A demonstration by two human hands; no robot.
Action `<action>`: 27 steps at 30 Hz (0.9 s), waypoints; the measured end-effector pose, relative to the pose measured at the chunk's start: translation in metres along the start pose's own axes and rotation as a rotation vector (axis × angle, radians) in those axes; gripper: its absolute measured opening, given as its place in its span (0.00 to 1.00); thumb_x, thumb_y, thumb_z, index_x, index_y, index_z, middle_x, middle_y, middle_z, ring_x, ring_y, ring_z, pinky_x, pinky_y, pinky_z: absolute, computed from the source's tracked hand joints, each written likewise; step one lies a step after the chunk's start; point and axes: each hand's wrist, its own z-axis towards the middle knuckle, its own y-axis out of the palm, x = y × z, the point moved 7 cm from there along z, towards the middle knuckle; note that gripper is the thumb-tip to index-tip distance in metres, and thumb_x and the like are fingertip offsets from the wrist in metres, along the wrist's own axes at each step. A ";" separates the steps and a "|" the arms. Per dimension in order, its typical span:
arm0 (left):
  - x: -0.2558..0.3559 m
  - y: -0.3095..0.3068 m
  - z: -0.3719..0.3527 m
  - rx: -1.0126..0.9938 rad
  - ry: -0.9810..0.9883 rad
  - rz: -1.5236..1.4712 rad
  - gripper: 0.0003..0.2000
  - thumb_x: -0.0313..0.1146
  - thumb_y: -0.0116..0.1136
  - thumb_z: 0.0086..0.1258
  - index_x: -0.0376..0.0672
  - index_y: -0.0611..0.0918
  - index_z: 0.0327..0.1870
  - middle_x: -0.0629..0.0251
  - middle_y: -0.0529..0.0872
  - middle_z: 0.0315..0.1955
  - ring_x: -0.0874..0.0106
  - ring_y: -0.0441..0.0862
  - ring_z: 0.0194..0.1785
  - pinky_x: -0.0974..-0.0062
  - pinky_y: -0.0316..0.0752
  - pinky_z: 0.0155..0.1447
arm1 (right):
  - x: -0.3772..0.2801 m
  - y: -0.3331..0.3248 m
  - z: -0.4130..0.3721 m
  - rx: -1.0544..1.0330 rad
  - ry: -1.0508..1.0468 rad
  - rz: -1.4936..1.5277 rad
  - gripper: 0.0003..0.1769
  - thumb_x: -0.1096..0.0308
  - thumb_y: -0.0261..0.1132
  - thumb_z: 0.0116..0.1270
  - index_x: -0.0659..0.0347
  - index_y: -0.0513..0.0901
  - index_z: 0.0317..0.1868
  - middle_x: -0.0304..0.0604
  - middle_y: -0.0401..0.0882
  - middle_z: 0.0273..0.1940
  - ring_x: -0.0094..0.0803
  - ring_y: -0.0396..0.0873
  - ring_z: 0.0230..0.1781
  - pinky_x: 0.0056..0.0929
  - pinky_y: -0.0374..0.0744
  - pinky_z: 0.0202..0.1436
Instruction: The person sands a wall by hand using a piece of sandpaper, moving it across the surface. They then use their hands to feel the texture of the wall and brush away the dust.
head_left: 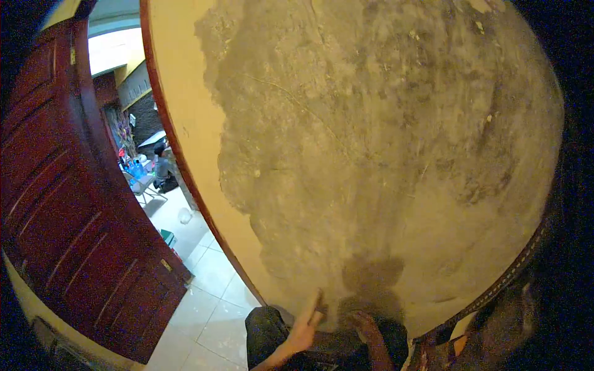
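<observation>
My left hand (303,332) reaches up from the bottom of the view, one finger stretched toward the wall and nothing visible in it. To its right, my right hand (365,325) is in dimmer light with its fingers loosely bent and apart, and no object shows in it. Both are close in front of the wall's lower part. A large rough grey-brown patch (346,161) covers most of the wall, with scratches and darker blotches. Yellow paint (185,105) borders it on the left. Dark-clothed legs (265,331) show beneath the hands.
A dark red panelled door (80,204) stands ajar at left. Through the doorway, a person (162,168) is low near a small table (143,183) with blue items, above a pale tiled floor (210,309). A dark studded edge (504,281) curves along the lower right.
</observation>
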 end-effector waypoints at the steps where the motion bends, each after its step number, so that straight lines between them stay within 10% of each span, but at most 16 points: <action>1: 0.034 -0.030 0.005 0.181 0.149 0.169 0.28 0.34 0.41 0.77 0.31 0.55 0.73 0.46 0.53 0.74 0.55 0.48 0.78 0.62 0.40 0.78 | 0.001 -0.002 0.000 0.000 -0.007 -0.016 0.13 0.61 0.61 0.71 0.61 0.83 0.46 0.42 0.82 0.42 0.34 0.81 0.44 0.36 0.80 0.50; 8: 0.212 -0.185 0.073 0.986 0.635 0.986 0.32 0.34 0.48 0.71 0.26 0.54 0.72 0.35 0.48 0.73 0.43 0.42 0.77 0.45 0.35 0.76 | -0.023 0.006 -0.005 -0.049 -0.051 -0.120 0.15 0.60 0.59 0.71 0.64 0.83 0.45 0.44 0.83 0.43 0.38 0.81 0.45 0.38 0.80 0.51; 16: 0.306 -0.230 0.151 1.010 0.765 1.130 0.31 0.40 0.43 0.75 0.32 0.53 0.74 0.43 0.42 0.76 0.49 0.36 0.79 0.43 0.27 0.76 | -0.150 0.058 -0.055 -0.132 -0.372 -0.510 0.17 0.59 0.57 0.72 0.66 0.82 0.45 0.47 0.83 0.43 0.43 0.82 0.45 0.40 0.80 0.52; 20: 0.401 -0.258 0.184 1.078 0.916 1.246 0.29 0.46 0.36 0.78 0.35 0.60 0.73 0.45 0.41 0.76 0.51 0.35 0.79 0.44 0.24 0.76 | 0.001 -0.006 -0.009 0.006 -0.105 0.000 0.17 0.59 0.57 0.73 0.67 0.80 0.47 0.50 0.82 0.46 0.45 0.82 0.46 0.43 0.82 0.49; 25: 0.544 -0.306 0.246 1.200 0.934 1.453 0.28 0.49 0.29 0.79 0.39 0.62 0.72 0.45 0.45 0.76 0.51 0.38 0.79 0.43 0.28 0.76 | 0.028 -0.011 0.003 0.052 -0.004 0.178 0.16 0.61 0.57 0.73 0.66 0.78 0.50 0.51 0.81 0.50 0.46 0.81 0.47 0.45 0.81 0.49; 27: 0.563 -0.310 0.259 1.246 0.823 1.652 0.30 0.53 0.31 0.78 0.53 0.47 0.77 0.40 0.38 0.75 0.47 0.35 0.78 0.34 0.31 0.73 | 0.020 -0.009 0.003 0.056 -0.018 0.145 0.15 0.61 0.58 0.72 0.65 0.79 0.49 0.50 0.81 0.48 0.45 0.81 0.46 0.44 0.81 0.49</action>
